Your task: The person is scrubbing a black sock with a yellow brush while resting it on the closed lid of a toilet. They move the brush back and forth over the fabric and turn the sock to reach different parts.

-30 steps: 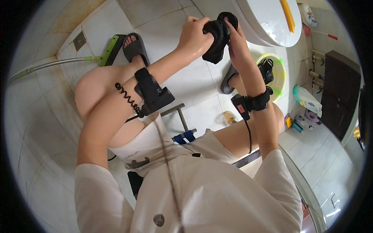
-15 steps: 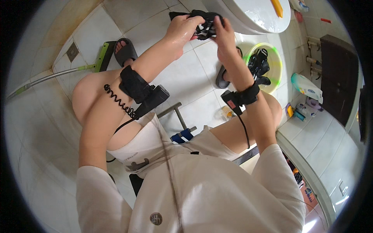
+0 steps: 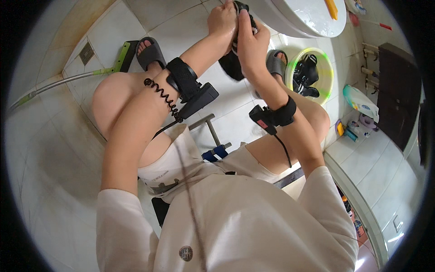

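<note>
Black cloth (image 3: 232,67) with touches of white is near the top edge of the view, held between the two hands above the tiled floor (image 3: 233,97). Its long axis runs roughly from that top edge down toward the person, and a loose end hangs below the grip, just beside the right wrist. The left hand (image 3: 223,21) is on its left side, curled nearly into a fist around the upper part; the right hand (image 3: 253,45) is on its right, thumb laid up along the fabric, pinching it against fingers mostly out of sight. Both touch it, so neither is nearer. The basin (image 3: 331,75) with the yellow-green rim stands off to the right, closer to the right arm, and the white tub (image 3: 299,16) is beyond the right hand.

The cloth's middle is covered by the right hand, the left fingertips are hard to make out at the top edge, and the dark pieces (image 3: 309,72) in the basin merge together, their number unclear
</note>
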Tool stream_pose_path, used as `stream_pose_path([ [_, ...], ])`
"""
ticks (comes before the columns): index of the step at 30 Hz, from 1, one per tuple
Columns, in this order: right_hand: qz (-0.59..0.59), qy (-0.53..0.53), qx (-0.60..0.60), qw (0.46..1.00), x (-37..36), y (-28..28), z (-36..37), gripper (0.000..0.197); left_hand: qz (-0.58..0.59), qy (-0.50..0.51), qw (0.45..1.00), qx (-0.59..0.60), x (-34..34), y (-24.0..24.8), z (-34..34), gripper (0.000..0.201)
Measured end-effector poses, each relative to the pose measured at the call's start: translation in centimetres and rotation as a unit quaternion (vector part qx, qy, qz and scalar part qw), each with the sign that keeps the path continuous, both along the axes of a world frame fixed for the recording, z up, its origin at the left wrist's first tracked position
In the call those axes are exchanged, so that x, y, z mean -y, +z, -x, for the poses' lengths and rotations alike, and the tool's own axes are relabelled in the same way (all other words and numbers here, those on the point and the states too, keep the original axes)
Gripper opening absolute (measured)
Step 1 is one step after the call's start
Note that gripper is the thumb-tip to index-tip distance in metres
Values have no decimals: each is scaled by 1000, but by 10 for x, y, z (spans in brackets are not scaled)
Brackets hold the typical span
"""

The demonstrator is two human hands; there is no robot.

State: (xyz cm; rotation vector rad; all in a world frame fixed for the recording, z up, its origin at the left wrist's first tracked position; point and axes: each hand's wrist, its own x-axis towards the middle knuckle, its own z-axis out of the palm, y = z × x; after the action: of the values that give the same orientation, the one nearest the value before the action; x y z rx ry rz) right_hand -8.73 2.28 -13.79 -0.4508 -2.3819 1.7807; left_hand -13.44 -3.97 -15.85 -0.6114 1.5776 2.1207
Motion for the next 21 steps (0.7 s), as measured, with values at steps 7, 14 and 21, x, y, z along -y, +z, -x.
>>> stream_pose_path([
  [7, 8, -92, -31, 995, -28, -21, 20, 40, 163, -91, 981, -47, -13, 26, -26, 44],
  [14, -75, -20, -48, 996, -18, -17, 12, 36, 53, 3, 998, 23, -14, 3, -14, 46],
  [21, 97, -65, 39, 992, 5, -4, -5, 39, 125, -24, 991, -34, -3, -19, -8, 47],
])
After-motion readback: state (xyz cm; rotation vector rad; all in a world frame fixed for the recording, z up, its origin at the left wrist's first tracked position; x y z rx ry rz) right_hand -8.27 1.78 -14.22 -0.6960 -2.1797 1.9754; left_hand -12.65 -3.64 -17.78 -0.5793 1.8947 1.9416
